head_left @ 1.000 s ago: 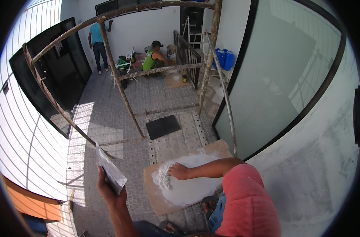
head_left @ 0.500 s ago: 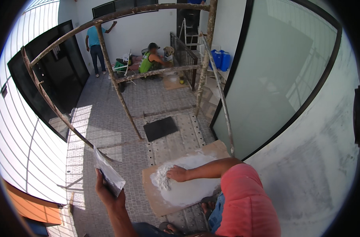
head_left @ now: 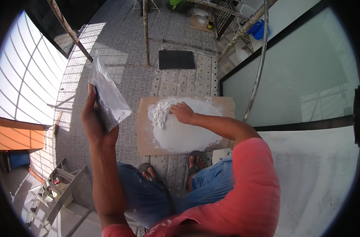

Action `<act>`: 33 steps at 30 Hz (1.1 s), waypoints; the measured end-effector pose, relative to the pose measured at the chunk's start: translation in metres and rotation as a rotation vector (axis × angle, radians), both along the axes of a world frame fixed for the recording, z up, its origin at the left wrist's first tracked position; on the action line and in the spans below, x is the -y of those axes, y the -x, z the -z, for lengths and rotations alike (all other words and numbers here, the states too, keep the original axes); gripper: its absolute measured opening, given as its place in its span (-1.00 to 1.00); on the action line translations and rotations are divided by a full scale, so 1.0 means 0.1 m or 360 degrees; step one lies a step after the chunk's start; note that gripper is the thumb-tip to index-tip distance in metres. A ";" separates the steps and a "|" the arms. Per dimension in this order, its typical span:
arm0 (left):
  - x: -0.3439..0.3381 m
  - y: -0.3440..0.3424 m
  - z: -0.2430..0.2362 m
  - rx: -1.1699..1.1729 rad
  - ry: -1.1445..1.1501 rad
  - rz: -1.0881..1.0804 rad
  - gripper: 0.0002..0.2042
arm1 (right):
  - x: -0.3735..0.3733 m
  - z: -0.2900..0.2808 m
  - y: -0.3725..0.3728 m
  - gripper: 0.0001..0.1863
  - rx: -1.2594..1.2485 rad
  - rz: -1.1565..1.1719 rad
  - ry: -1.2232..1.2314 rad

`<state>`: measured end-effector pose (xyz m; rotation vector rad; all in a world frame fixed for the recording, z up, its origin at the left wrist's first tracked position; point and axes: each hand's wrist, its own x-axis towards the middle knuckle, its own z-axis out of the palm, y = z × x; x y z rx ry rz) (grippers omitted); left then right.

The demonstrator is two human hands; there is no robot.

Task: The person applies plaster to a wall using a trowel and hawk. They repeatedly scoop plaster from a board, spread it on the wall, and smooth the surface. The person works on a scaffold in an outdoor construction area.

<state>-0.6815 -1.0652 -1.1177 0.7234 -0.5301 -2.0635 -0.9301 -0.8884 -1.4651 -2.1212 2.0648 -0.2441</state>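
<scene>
My left hand [head_left: 99, 122] is closed around a clear, crinkled plastic bag [head_left: 110, 100] that stands up from the palm, thumb along its edge; anything inside it is hard to make out. Below and to the right, a brown cardboard sheet [head_left: 143, 136] lies on perforated metal planks. White material covers most of it: a smooth, spread layer [head_left: 184, 136] and a lumpy white heap [head_left: 161, 112] at its left. My right hand [head_left: 183, 112] is at the right side of that heap, fingers curled in. Whatever those fingers grip, if anything, is hidden.
Rusty scaffold pipes [head_left: 146, 35] rise ahead, and a bent pipe [head_left: 261, 65] stands at the right by a glass panel [head_left: 302, 71]. A black mat [head_left: 176, 60] lies beyond the cardboard. At lower left is a metal ladder-like frame [head_left: 63, 189]. My sandalled feet [head_left: 193, 166] are beside the cardboard.
The view has tilted down, so the two people at the back have mostly left it. My left hand still holds the plastic bag; my right hand is still at the white heap.
</scene>
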 end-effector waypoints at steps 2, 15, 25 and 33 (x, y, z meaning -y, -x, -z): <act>0.01 0.00 0.04 -0.0044 -0.0007 -0.0045 -0.72 | -0.02 -0.01 0.01 -0.77 -0.0074 -0.0138 -0.0139; 0.10 -0.04 0.13 -0.0037 0.0000 0.0071 -0.68 | 0.13 -0.11 0.03 -0.71 -0.0085 -0.0082 -0.0177; 0.09 -0.10 0.13 -0.0009 -0.0011 0.0006 -0.67 | 0.25 -0.04 0.04 -0.73 -0.0006 -0.0152 -0.0178; 0.11 -0.11 0.14 -0.0016 -0.0011 -0.0019 -0.68 | 0.29 -0.02 -0.03 -0.73 -0.0004 -0.0110 -0.0277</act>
